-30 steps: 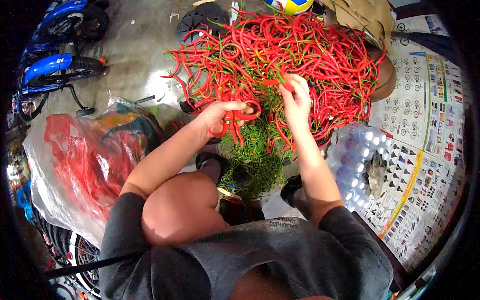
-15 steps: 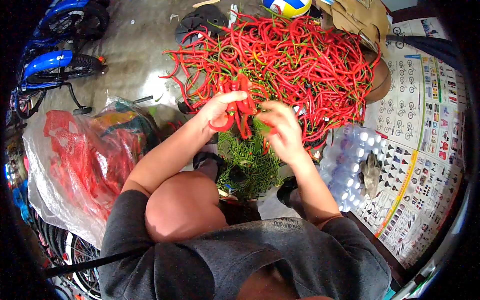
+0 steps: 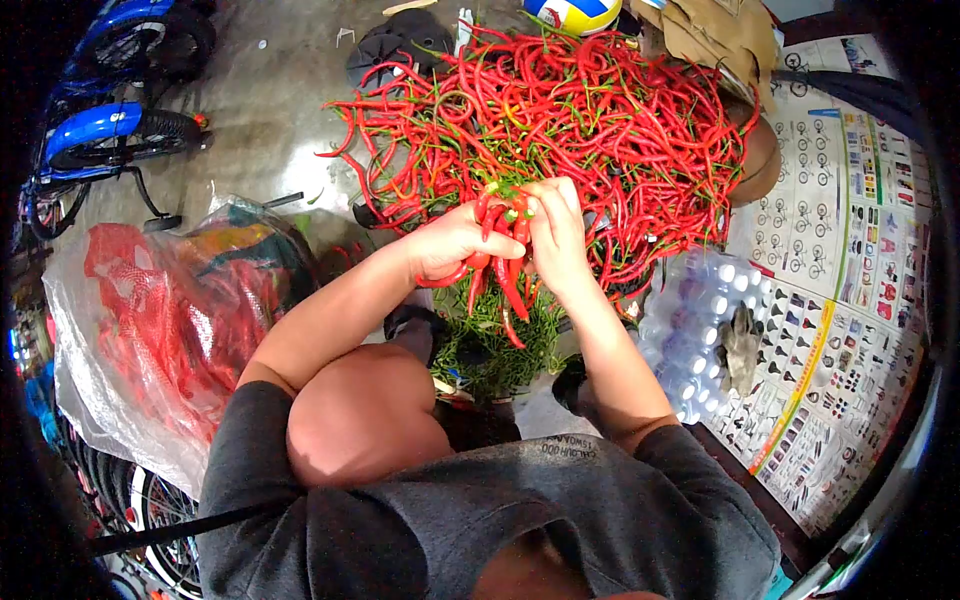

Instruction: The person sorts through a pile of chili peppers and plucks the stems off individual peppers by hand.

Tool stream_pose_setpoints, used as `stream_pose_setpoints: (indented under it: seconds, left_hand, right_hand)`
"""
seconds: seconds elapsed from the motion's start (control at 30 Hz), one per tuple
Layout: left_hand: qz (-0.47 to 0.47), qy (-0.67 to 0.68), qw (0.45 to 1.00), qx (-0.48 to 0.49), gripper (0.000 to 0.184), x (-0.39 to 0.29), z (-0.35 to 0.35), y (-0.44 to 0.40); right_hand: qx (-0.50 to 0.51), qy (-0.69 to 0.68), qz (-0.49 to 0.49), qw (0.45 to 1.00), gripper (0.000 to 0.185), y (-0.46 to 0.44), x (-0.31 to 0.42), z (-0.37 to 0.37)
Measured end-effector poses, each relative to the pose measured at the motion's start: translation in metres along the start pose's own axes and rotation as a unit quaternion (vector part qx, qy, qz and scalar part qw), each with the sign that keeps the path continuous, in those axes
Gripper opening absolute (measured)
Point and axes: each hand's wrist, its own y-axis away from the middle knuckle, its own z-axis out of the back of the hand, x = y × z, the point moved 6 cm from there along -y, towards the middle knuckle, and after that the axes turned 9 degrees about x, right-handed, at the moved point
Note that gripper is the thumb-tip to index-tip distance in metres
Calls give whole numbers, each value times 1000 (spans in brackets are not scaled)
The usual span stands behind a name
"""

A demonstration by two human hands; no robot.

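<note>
My left hand (image 3: 455,243) is closed round a bunch of red chili peppers (image 3: 512,290), their stem ends up and their tips hanging down. My right hand (image 3: 557,225) is against the bunch's top right side, fingers pinched together at the green stems (image 3: 505,188). Its fingertips are partly hidden. Just beyond both hands spreads a large heap of loose red chili peppers (image 3: 620,130), many with green stems. Below the held bunch, between my feet, lies a pile of green stems (image 3: 485,345).
To the left is a clear plastic bag (image 3: 120,380) with red netting (image 3: 160,310). Blue bicycles (image 3: 95,125) stand beyond it. On the right are packed plastic bottles (image 3: 690,330), grey gloves (image 3: 740,350) and a printed sheet (image 3: 830,260). A ball (image 3: 575,14) and cardboard (image 3: 715,45) lie behind the heap.
My right hand has come up and in to the stem ends of the bunch. The bunch has tilted, its stems now turned toward me, and my left hand has lowered slightly.
</note>
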Motion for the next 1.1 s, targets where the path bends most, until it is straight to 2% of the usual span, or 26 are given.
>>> stream_pose_setpoints:
  seconds: [0.07,0.1,0.13,0.17,0.2,0.23,0.27,0.3,0.37,0.4,0.43,0.5,0.57,0.63,0.73,0.8,0.87,0.93,0.97,1.03,1.07,1.1]
  left_hand:
    - [7,1,1000,5,26,-2,-5,0]
    - [-7,-81,997,-14,27,-8,-5,0]
    - [-20,-163,986,-33,28,-13,-4,1]
    - [-20,-163,986,-33,28,-8,3,-2]
    - [-9,-261,965,-14,28,-1,12,-7]
    - [3,-356,934,5,28,4,15,-9]
    - [39,-482,875,-18,23,-21,-6,0]
    - [39,-482,875,-18,23,-26,-13,1]
    - [72,-678,728,-67,18,-33,-15,3]
    - [67,-710,697,-72,18,-33,-15,4]
    - [67,-710,697,-72,18,-33,-12,5]
    - [32,-798,591,-118,17,-40,-10,7]
    - [-5,-810,571,-135,17,-46,-10,11]
    - [-42,-837,524,-148,17,-51,-14,13]
    - [-47,-857,489,-157,15,-49,-15,13]
    - [-54,-866,471,-159,13,-50,-18,14]
    - [-66,-885,430,-164,13,-54,-22,14]
    - [-82,-883,431,-166,13,-54,-25,15]
    - [-97,-881,432,-168,13,-55,-27,15]
    - [-115,-875,438,-169,13,-58,-31,14]
    - [-131,-869,444,-171,13,-59,-32,15]
    - [-131,-869,445,-172,13,-58,-32,15]
  right_hand:
    - [36,-47,-34,998,14,-4,-6,1]
    - [72,-138,-92,983,16,-6,-14,1]
    - [101,-188,-104,971,17,-9,-13,6]
    - [131,-237,-115,956,18,-11,-12,9]
    - [139,-285,-146,937,19,-10,-14,8]
    - [140,-285,-146,937,19,-12,-13,10]
    - [165,-280,-150,934,18,-13,-12,10]
    - [189,-276,-153,930,17,-14,-10,9]
    - [201,-275,-168,925,13,-15,-9,10]
    - [190,-241,-161,938,11,-16,-11,12]
    - [179,-206,-152,950,10,-17,-12,15]
    - [149,-177,-165,959,10,-15,-11,22]
    - [224,-147,-187,945,5,-9,-15,19]
    - [219,-160,-204,941,4,-5,-15,16]
    - [181,-307,-225,907,6,1,-23,5]
    - [170,-327,-245,897,7,4,-24,4]
    - [159,-347,-263,886,7,5,-24,5]
    - [164,-480,-308,805,5,10,-23,-1]
    - [163,-480,-308,805,5,12,-26,0]
    - [182,-702,-354,591,5,22,-24,-12]
    - [185,-737,-344,552,7,23,-20,-12]
    - [185,-737,-344,552,7,23,-19,-12]
